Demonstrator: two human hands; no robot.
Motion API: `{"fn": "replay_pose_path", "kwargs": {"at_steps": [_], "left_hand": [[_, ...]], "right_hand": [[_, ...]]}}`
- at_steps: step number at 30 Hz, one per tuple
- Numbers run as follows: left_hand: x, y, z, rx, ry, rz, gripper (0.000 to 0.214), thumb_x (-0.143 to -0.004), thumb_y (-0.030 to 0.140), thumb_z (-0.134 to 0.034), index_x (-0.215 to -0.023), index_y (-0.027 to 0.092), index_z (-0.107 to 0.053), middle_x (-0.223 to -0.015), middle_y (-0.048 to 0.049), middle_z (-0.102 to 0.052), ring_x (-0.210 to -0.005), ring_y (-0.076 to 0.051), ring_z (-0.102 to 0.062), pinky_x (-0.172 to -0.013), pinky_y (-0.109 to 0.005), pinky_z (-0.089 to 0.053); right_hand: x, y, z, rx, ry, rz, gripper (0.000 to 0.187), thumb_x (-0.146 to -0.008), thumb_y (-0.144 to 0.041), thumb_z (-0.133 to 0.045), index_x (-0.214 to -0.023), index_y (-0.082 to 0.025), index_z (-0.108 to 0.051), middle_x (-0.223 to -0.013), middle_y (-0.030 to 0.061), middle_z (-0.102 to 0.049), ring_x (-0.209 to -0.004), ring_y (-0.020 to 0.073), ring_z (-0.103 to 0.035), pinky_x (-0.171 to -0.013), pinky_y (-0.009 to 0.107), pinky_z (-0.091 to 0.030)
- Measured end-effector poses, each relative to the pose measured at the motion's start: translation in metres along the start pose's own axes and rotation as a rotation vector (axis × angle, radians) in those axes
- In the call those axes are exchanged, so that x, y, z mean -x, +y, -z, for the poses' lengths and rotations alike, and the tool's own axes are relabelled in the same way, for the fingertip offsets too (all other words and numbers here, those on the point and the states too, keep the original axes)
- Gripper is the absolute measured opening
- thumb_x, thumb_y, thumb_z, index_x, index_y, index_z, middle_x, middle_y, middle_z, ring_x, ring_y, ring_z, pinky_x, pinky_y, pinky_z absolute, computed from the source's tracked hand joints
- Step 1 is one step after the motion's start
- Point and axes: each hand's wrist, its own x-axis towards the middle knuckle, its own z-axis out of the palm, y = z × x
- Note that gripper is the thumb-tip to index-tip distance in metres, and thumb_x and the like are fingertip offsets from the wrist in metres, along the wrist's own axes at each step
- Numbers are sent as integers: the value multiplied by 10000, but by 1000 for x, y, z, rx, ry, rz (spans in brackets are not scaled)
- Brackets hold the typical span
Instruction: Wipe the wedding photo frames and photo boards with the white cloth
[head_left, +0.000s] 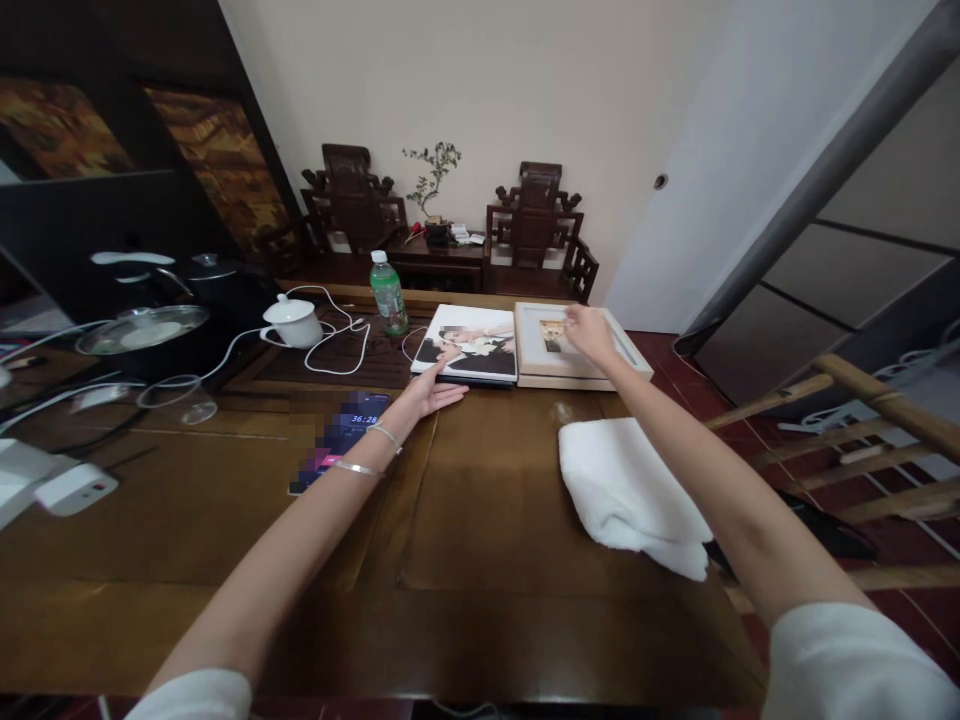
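"Where was the book (491, 350)?"

"We noted it beside the frame (559, 380), left hand (439, 390) spread at the book's near edge."

"Right hand (589, 335)?"

"Curled over the framed picture (553, 338); whether gripping, we couldn't tell."

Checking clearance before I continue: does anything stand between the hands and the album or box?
Nothing visible does. The left hand is at the album; the right hand is over the box. The towel lies nearer the camera, out of the way.

Green-labelled bottle (388, 297) near white lidded cup (293, 323); potted plant (441, 160) between two dark chairs (537, 212).
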Motion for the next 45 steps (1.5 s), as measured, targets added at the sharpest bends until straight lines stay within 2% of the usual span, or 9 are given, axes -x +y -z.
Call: {"fn": "replay_pose_path", "kwargs": {"at_steps": [4,7,11,17,21,35,38,41,45], "left_hand": [[0,7,4,-70,-7,77,681,-843,441,-576,-1381,93,-344,-1153,-295,-592,-900,-310,-685,-661,-326,-587],[-1,12,4,-140,14,120,720,-824,475,-590,-1370,73,-351,-1120,-302,-608,-859,-312,-694,-637,-338,-590],[-2,16,-1,-151,19,117,715,-835,430,-600,-1403,130,-286,-1167,-298,-586,-832,-293,-702,-628,-342,-592],[0,17,-5,-93,11,140,600,-884,343,-553,-1386,132,-301,-1185,-288,-578,-834,-275,-704,-629,-324,-597],[1,18,-2,-142,1,116,568,-883,319,-561,-1375,166,-322,-1189,-275,-583,-816,-274,-708,-625,-334,-598],[12,10,1,-505,70,64,751,-751,607,-593,-1168,-16,-550,-746,-258,-692,-689,-310,-703,-526,-303,-564],[20,13,-17,-780,84,-73,622,-746,621,-579,-996,57,-656,-613,-195,-681,-671,-316,-697,-528,-316,-547],[23,16,-57,-1100,134,-384,405,-763,525,-609,-780,130,-696,-558,-126,-663,-768,-305,-693,-701,-337,-539],[9,12,-126,-1341,239,-661,366,-731,478,-657,-787,119,-689,-902,-205,-690,-1042,-384,-596,-924,-444,-422]], "right_hand": [[16,79,17,56,104,-492,545,-771,-334,-604,-1251,-91,-516,-1202,245,-559,-1112,364,-533,-908,491,-417],[28,117,14,-212,35,-656,595,-704,-360,-693,-1209,-81,-548,-1197,232,-572,-1067,323,-565,-866,417,-463],[31,136,-2,-423,-33,-624,345,-769,-344,-644,-1034,-124,-659,-1031,124,-682,-888,208,-634,-772,297,-500],[23,146,-12,-519,-47,-586,283,-795,-294,-627,-1011,-118,-676,-1048,108,-690,-881,167,-634,-773,250,-490],[20,150,-13,-527,-55,-579,295,-795,-287,-624,-1037,-124,-673,-1036,109,-696,-859,170,-640,-754,257,-499],[27,138,-7,-267,-66,-565,449,-809,-427,-568,-1128,-120,-644,-1181,155,-634,-1101,266,-572,-914,324,-423],[28,134,-3,-205,-86,-551,443,-819,-436,-551,-1108,-113,-648,-1177,163,-634,-1105,266,-575,-901,311,-432],[26,131,0,-142,-103,-531,430,-832,-421,-538,-1073,-84,-654,-1149,190,-641,-1087,277,-590,-874,305,-448],[23,126,3,-54,-110,-502,415,-839,-361,-543,-1034,-12,-653,-1128,267,-625,-1105,314,-579,-886,318,-441]]}}
